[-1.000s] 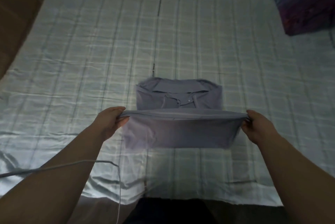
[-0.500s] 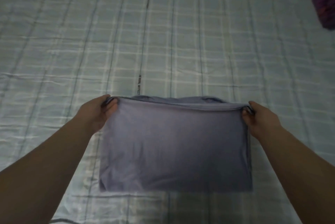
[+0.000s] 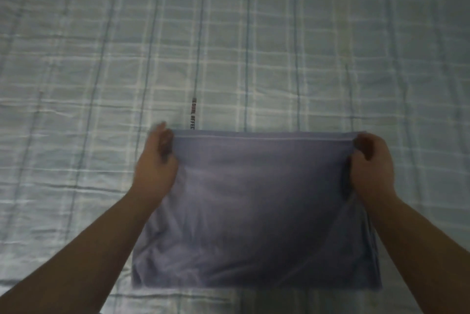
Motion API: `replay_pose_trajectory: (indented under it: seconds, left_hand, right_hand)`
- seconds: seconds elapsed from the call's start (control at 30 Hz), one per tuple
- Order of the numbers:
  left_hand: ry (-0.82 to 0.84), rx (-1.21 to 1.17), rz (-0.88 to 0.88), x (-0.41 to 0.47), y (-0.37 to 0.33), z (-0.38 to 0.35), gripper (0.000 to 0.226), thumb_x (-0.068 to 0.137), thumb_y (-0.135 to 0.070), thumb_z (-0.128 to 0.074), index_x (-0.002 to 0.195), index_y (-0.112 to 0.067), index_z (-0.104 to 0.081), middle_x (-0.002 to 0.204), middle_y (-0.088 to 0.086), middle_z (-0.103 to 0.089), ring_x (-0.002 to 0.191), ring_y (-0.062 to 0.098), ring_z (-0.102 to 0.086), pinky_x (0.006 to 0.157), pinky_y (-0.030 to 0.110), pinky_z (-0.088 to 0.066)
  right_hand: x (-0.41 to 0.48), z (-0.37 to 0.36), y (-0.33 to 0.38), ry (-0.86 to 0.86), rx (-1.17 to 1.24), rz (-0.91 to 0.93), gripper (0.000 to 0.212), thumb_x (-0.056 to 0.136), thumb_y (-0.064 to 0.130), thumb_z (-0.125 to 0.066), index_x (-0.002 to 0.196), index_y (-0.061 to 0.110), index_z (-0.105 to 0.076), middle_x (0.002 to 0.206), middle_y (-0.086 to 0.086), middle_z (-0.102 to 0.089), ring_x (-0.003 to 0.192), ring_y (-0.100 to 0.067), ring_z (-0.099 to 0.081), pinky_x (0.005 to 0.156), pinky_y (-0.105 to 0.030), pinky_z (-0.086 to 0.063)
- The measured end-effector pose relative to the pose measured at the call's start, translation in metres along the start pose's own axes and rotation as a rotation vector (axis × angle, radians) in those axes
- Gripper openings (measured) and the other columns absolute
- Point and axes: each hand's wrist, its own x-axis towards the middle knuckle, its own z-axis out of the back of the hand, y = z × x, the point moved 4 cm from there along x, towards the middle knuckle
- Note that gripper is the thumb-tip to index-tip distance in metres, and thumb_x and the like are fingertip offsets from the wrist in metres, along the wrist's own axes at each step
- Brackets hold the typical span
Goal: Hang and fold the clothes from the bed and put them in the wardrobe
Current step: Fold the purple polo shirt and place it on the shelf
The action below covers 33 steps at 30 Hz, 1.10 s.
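Observation:
A lavender-grey shirt (image 3: 256, 212) lies folded into a flat rectangle on the bed, its hem edge along the far side. My left hand (image 3: 156, 161) grips the shirt's far left corner, fingers curled over the fabric. My right hand (image 3: 371, 161) pinches the far right corner the same way. Both hands rest low on the bed surface with the hem stretched straight between them. The collar and buttons are hidden under the folded-over layer.
The bed sheet (image 3: 254, 47) is pale blue-green with a white and dark check pattern and fills the whole view. A narrow dark printed stripe (image 3: 194, 110) runs away from the shirt's far edge.
The lifted lower half of the shirt has been carried forward over the collar and laid flat. My hands moved away from me and down, and the view came closer to the bed.

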Motion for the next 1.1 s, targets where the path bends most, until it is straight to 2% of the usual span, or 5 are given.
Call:
replay_pose_trajectory:
  seconds: [0.13, 0.3, 0.63, 0.8, 1.1]
  left_hand:
    - [0.193, 0.779, -0.438, -0.007, 0.000, -0.030, 0.051, 0.093, -0.027, -0.047, 0.142, -0.016, -0.050, 0.149, 0.010, -0.046, 0.142, 0.031, -0.034, 0.116, 0.053, -0.025]
    - [0.272, 1.051, -0.322, -0.007, 0.020, -0.061, 0.064, 0.099, -0.058, -0.019, 0.157, -0.032, -0.018, 0.165, 0.007, -0.014, 0.153, 0.030, -0.007, 0.119, 0.060, -0.008]
    - [0.210, 1.124, -0.316, -0.006, 0.030, -0.074, 0.067, 0.098, -0.058, -0.026, 0.157, -0.031, -0.014, 0.166, 0.009, -0.011, 0.153, 0.031, -0.003, 0.118, 0.063, -0.008]
    - [0.200, 1.012, -0.527, -0.020, -0.010, -0.115, 0.073, 0.089, -0.053, -0.043, 0.156, -0.028, -0.027, 0.164, 0.011, -0.017, 0.152, 0.035, -0.009, 0.116, 0.065, -0.008]
    - [0.283, 1.073, -0.455, -0.020, 0.010, -0.163, 0.069, 0.096, -0.058, -0.029, 0.157, -0.028, -0.020, 0.165, 0.009, -0.014, 0.153, 0.032, -0.004, 0.117, 0.065, -0.006]
  right_hand:
    - [-0.015, -0.028, 0.016, 0.125, -0.562, 0.580, 0.048, 0.086, 0.021, -0.049, 0.131, 0.006, -0.059, 0.141, -0.022, -0.052, 0.130, -0.041, -0.045, 0.116, -0.046, -0.025]
    - [-0.016, -0.050, 0.001, 0.194, -0.920, 0.508, 0.061, 0.095, 0.045, -0.030, 0.152, 0.023, -0.034, 0.159, -0.013, -0.029, 0.145, -0.036, -0.025, 0.118, -0.056, -0.014]
    - [-0.012, -0.060, -0.010, 0.145, -0.941, 0.475, 0.065, 0.093, 0.044, -0.029, 0.154, 0.020, -0.027, 0.161, -0.013, -0.024, 0.146, -0.036, -0.020, 0.116, -0.062, -0.013]
    - [-0.053, -0.090, 0.020, 0.132, -0.867, 0.661, 0.063, 0.092, 0.040, -0.037, 0.152, 0.020, -0.032, 0.160, -0.012, -0.028, 0.147, -0.034, -0.022, 0.115, -0.062, -0.015]
    - [-0.062, -0.140, 0.004, 0.255, -1.006, 0.814, 0.063, 0.094, 0.051, -0.037, 0.152, 0.027, -0.031, 0.162, -0.006, -0.023, 0.151, -0.030, -0.013, 0.115, -0.066, -0.008]
